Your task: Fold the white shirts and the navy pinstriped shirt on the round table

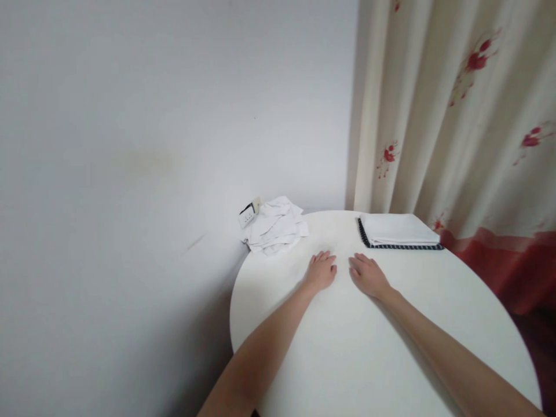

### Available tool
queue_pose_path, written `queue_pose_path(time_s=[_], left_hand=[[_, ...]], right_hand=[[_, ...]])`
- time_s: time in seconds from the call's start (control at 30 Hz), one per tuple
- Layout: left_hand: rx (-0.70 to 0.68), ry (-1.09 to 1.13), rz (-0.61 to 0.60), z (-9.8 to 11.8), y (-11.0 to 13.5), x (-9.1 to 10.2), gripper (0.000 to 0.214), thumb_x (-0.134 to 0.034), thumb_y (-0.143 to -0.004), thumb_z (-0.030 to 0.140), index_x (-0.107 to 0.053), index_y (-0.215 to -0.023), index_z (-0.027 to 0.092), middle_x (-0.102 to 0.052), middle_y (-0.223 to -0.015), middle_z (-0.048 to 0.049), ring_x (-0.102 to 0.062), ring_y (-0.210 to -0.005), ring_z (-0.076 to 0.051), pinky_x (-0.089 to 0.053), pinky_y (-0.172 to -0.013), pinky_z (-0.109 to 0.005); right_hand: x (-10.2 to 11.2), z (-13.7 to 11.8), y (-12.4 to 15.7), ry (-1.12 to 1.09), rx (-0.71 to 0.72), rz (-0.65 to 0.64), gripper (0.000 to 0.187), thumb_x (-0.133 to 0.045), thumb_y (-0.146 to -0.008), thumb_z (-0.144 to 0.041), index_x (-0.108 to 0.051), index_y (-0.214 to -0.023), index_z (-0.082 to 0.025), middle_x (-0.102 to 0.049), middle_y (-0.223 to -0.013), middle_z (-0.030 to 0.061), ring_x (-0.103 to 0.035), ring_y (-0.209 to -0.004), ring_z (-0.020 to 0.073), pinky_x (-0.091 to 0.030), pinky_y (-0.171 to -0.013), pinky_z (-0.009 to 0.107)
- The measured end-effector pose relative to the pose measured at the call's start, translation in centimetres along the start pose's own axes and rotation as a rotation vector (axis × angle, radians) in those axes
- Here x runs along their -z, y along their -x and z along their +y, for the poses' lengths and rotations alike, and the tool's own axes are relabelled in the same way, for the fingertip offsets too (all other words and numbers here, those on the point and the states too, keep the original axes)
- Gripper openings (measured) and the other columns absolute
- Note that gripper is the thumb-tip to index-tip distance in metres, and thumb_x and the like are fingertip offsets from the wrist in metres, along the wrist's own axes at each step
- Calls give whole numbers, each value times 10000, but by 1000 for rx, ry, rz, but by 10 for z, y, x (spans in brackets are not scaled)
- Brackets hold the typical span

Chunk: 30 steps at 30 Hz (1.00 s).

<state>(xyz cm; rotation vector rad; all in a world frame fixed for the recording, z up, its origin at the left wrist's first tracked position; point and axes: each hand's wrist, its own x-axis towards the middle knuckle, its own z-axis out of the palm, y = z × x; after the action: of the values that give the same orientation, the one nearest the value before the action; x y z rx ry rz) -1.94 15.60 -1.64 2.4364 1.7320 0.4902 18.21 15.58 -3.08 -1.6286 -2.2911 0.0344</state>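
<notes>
My left hand lies palm down on the white round table, its fingers stretched out and nothing in it. A short gap away, my right hand rests flat on the same tabletop, also holding nothing. Beyond my left hand, to its upper left, is a crumpled pile of white cloth near the wall. To the upper right of my right hand sits a neatly folded white cloth, with a dark patterned edge showing along its near and left sides. Neither hand touches the cloths.
A plain white wall borders the table on the left and back. A white power socket shows beside the crumpled pile. On the right hangs a cream curtain with red flowers and a red lower band.
</notes>
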Motion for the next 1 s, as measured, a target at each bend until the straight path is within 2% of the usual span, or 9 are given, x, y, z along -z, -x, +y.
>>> queue_pose_path(time_s=[0.2, 0.27, 0.37, 0.47, 0.6, 0.67, 0.8, 1.0], left_hand=[[-19, 67, 54, -1, 5, -3, 411, -523, -945, 291, -613, -1342, 233, -508, -1515, -68, -427, -1423, -253, -300, -1199, -461], [-14, 106, 95, -2, 2, -2, 348, -560, -921, 253, -677, -1248, 230, -614, -1409, -61, -541, -1322, -228, -380, -1153, -399], [47, 176, 212, -10, -7, 6, 266, -550, -917, 188, -729, -1112, 215, -746, -1161, -49, -687, -1073, -185, -510, -1001, -314], [173, 217, 415, -36, -13, 25, 290, -503, -925, 135, -709, -1121, 196, -748, -1113, -61, -689, -1044, -182, -518, -984, -318], [412, 196, 703, -95, -5, 57, 365, -511, -896, 114, -645, -1232, 167, -607, -1365, -124, -517, -1328, -239, -371, -1154, -414], [551, 175, 796, -124, 3, 66, 394, -499, -892, 114, -629, -1262, 150, -492, -1484, -160, -408, -1421, -278, -301, -1192, -468], [733, 157, 832, -161, 10, 65, 362, -485, -892, 137, -682, -1195, 145, -450, -1519, -186, -346, -1460, -324, -271, -1199, -506], [777, 139, 767, -173, 5, 56, 454, -553, -857, 201, -636, -1302, 158, -403, -1570, -162, -345, -1467, -316, -260, -1207, -475]], right_hand=[[-11, 13, 0, 2, 55, 12, 469, -403, -979, -308, -565, -1387, -144, -481, -1513, 180, -416, -1413, 315, -353, -1125, 512], [-14, 16, 0, -4, 60, 11, 475, -402, -981, -320, -565, -1390, -141, -482, -1512, 180, -415, -1418, 314, -355, -1128, 514], [-16, 20, 0, -16, 75, 12, 476, -407, -980, -328, -574, -1387, -147, -485, -1512, 175, -417, -1420, 313, -356, -1136, 507], [-18, 24, 0, -26, 84, 9, 478, -407, -981, -331, -575, -1392, -156, -483, -1517, 161, -412, -1427, 306, -348, -1147, 500], [-22, 28, 0, -25, 110, 9, 490, -391, -983, -334, -573, -1393, -137, -483, -1514, 172, -406, -1431, 304, -351, -1146, 501], [-24, 30, -1, -23, 125, 12, 495, -391, -981, -337, -576, -1389, -124, -492, -1504, 184, -409, -1429, 305, -358, -1143, 499], [-25, 32, -2, -15, 136, 15, 498, -388, -980, -342, -578, -1388, -127, -504, -1495, 180, -421, -1422, 297, -360, -1144, 487], [-25, 32, -2, -42, 118, 16, 507, -395, -972, -342, -579, -1388, -117, -495, -1499, 193, -420, -1419, 316, -353, -1144, 512]])
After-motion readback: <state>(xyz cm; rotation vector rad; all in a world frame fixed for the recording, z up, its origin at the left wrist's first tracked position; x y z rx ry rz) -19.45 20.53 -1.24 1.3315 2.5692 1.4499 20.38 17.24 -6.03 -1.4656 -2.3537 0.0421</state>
